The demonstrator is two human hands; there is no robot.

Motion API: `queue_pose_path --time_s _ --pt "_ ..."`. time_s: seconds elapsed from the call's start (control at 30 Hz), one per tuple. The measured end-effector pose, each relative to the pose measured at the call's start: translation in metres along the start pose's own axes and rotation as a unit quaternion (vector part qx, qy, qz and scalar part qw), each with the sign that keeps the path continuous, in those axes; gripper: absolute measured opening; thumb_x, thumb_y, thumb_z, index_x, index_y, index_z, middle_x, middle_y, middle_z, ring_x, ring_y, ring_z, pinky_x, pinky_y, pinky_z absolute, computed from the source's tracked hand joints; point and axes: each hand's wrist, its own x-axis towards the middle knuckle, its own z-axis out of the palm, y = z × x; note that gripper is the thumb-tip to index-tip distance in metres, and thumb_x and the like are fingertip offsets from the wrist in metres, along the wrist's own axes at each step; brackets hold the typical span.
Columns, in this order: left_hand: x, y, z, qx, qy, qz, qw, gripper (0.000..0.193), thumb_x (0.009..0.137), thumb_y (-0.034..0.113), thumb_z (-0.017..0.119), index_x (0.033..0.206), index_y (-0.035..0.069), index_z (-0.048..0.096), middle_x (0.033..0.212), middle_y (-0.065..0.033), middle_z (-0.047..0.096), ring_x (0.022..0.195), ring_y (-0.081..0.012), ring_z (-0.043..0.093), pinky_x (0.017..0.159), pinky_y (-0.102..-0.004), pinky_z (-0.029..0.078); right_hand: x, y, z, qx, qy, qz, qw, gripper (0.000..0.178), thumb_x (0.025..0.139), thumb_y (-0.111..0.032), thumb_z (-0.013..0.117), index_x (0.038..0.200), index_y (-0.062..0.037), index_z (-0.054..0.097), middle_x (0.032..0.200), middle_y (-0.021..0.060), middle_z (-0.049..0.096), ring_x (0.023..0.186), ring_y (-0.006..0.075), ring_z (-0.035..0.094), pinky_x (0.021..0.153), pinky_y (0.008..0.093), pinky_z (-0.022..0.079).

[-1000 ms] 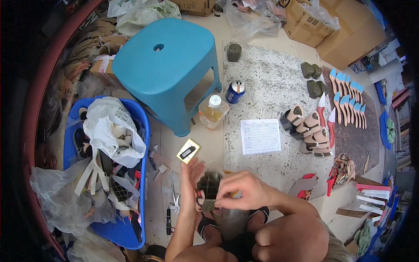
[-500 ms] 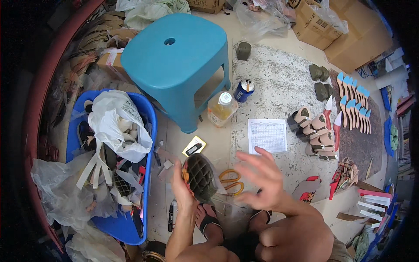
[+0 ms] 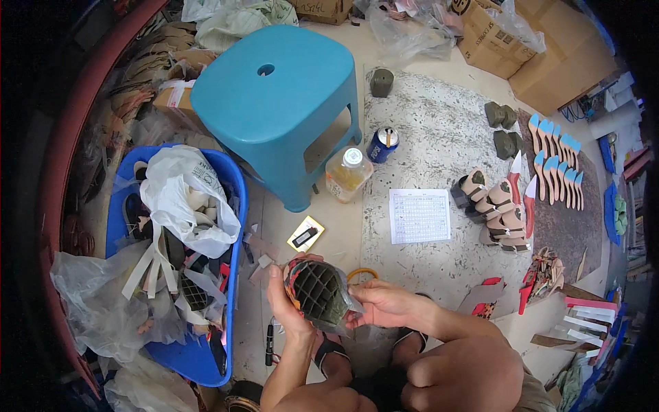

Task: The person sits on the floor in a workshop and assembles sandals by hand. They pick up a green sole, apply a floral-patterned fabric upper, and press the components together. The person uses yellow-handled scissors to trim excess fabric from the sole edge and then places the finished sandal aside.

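My left hand (image 3: 288, 305) is wrapped round the left side of a dark green shoe-part piece with a raised grid (image 3: 317, 294). Red and orange patterning shows along its upper left edge. Clear plastic film (image 3: 355, 309) hangs at its right edge, where my right hand (image 3: 386, 305) pinches it between thumb and fingers. Behind the piece, one yellow loop of the scissors handle (image 3: 362, 273) shows on the floor; the other is hidden. A black marker (image 3: 269, 343) lies beside my left forearm.
A blue tub (image 3: 237, 206) of scraps and plastic bags is at left, beside a blue stool (image 3: 274, 89). Ahead are a bottle (image 3: 349, 180), a can (image 3: 383, 144) and a printed sheet (image 3: 420, 216). Sandals (image 3: 504, 213) and rows of insoles (image 3: 549, 165) lie at right.
My right hand has come down and left from the air and closed on the film at the piece's edge. The piece has turned, its grid face now more toward me.
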Motion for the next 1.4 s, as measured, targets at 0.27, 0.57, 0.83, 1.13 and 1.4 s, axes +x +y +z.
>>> queue_pose_path --time_s 0.27,0.57,0.83,1.13,1.4 --pt "-0.002 0.005 0.001 0.094 -0.03 0.075 0.992 0.056 0.1 0.047 0.037 0.108 -0.003 0.061 0.093 -0.0152 0.068 0.082 -0.0234 0.065 0.074 -0.0341 0.053 0.001 -0.016 0.009 -0.229 0.068 -0.054 0.97 0.036 0.095 -0.034 0.065 0.091 0.0009 0.071 0.082 0.0044 0.069 0.074 0.0114 0.061 0.07 0.0291 0.051" --pt "-0.013 0.021 0.016 0.155 -0.039 0.147 0.976 0.052 0.101 0.031 0.043 0.102 -0.016 0.064 0.096 -0.0226 0.069 0.087 -0.0253 0.066 0.084 -0.0359 0.052 -0.005 -0.044 0.028 -0.52 0.051 -0.115 0.845 0.034 0.093 -0.029 0.066 0.085 0.0036 0.073 0.069 0.0037 0.068 0.065 0.0076 0.058 0.06 0.0261 0.045" --pt "-0.003 0.019 -0.002 0.13 -0.041 0.154 0.979 0.053 0.1 0.032 0.039 0.1 -0.016 0.064 0.096 -0.0246 0.068 0.089 -0.0278 0.066 0.085 -0.0382 0.052 -0.006 -0.016 0.019 -0.413 0.032 -0.133 0.901 0.029 0.094 -0.029 0.063 0.092 -0.0018 0.073 0.07 0.0001 0.063 0.061 0.006 0.049 0.056 0.0279 0.04" --pt "0.003 0.011 0.006 0.108 -0.055 0.132 0.984 0.055 0.101 0.036 0.035 0.101 -0.011 0.063 0.097 -0.0228 0.068 0.087 -0.027 0.066 0.083 -0.036 0.053 -0.021 -0.017 0.031 -0.507 0.105 -0.18 0.836 0.033 0.099 -0.028 0.057 0.083 -0.0004 0.066 0.069 -0.0018 0.06 0.062 0.0073 0.048 0.057 0.0285 0.04" --pt "-0.002 0.003 0.024 -0.079 -0.008 -0.04 0.996 0.056 0.1 0.047 0.036 0.109 -0.002 0.062 0.09 -0.018 0.067 0.08 -0.0279 0.066 0.075 -0.0375 0.054 -0.011 -0.032 0.034 -0.288 0.051 -0.159 0.943 0.055 0.108 -0.032 0.035 0.156 -0.01 0.02 0.143 0.0082 0.046 0.118 0.0118 0.049 0.095 0.027 0.044"
